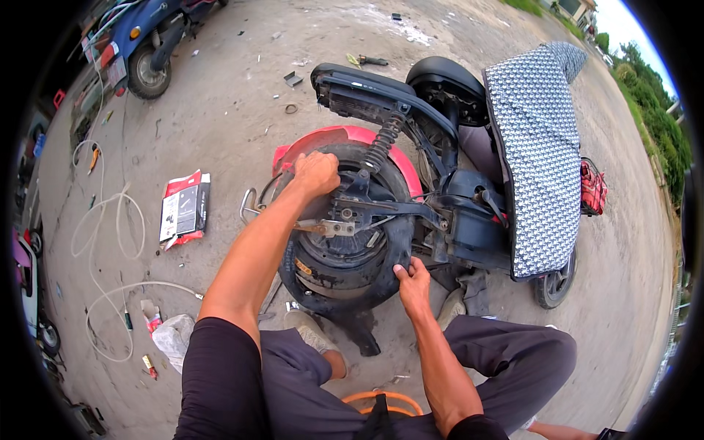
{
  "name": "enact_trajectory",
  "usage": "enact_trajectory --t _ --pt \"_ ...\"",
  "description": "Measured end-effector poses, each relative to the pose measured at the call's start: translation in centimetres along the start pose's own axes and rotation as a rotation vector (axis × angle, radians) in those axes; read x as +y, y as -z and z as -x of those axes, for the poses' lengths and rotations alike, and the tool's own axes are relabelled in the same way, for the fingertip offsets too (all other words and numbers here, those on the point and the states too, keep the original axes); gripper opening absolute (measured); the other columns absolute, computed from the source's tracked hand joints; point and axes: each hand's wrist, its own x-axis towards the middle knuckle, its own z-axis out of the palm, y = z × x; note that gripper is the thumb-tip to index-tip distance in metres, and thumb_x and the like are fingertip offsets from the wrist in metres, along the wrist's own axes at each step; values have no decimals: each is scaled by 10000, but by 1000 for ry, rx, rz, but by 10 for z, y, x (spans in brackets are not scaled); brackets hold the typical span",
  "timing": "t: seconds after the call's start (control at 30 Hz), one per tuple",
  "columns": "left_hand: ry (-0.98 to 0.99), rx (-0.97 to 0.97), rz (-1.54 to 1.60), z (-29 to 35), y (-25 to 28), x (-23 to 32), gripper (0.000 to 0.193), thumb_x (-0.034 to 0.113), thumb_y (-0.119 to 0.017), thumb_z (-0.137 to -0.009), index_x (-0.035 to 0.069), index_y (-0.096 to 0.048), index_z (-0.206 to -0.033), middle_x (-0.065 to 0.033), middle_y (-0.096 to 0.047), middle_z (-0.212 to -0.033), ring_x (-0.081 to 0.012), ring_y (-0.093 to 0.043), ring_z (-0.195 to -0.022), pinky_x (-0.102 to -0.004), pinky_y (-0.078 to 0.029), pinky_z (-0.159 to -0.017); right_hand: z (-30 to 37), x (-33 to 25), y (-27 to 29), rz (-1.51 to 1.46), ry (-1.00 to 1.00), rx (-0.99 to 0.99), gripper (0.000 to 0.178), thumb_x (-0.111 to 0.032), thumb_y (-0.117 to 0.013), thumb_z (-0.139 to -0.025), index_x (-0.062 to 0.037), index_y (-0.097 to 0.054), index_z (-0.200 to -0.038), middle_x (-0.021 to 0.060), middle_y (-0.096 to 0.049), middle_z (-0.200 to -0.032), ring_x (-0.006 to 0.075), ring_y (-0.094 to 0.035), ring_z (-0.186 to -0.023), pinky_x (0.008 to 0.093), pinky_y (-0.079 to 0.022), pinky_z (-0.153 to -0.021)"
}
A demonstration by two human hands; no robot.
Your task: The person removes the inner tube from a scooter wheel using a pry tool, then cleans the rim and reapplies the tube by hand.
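Note:
A scooter lies on its side, its rear wheel (334, 253) facing up between my feet. My left hand (315, 174) is closed in a fist at the wheel's upper left, next to the red fender (345, 133); what it grips is hidden under the fingers. My right hand (413, 286) pinches the black rubber tyre (392, 271) at its lower right edge, thumb on top. The swingarm (389, 209) crosses over the wheel's middle, and a coil shock absorber (383, 143) rises from it. The tyre's near side bulges past the rim.
A patterned cover (539, 161) drapes over the scooter's front. At left, a pale air hose (110, 220) coils on the ground near a red-and-white package (185, 209). A blue scooter (150, 44) stands farther back. Beneath me shows an orange seat (385, 396).

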Motion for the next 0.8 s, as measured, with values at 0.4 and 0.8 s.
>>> enact_trajectory --t 0.4,0.8 --pt "10 18 185 17 3 -19 244 226 -694 -864 38 -740 -1012 -216 -724 -1004 -386 -681 -1029 -483 -521 -881 7 9 -6 49 13 181 565 -144 -776 -852 74 -504 -1297 138 -641 -1079 188 -642 -931 311 -532 -851" --pt "-271 213 58 82 48 -24 206 160 -688 -865 4 -676 -1000 -159 -682 -1051 -337 -644 -1022 -434 -499 -893 42 15 -21 -200 -273 -27 319 -148 -706 -922 14 -590 -1172 100 -715 -1009 197 -702 -849 357 -581 -701"
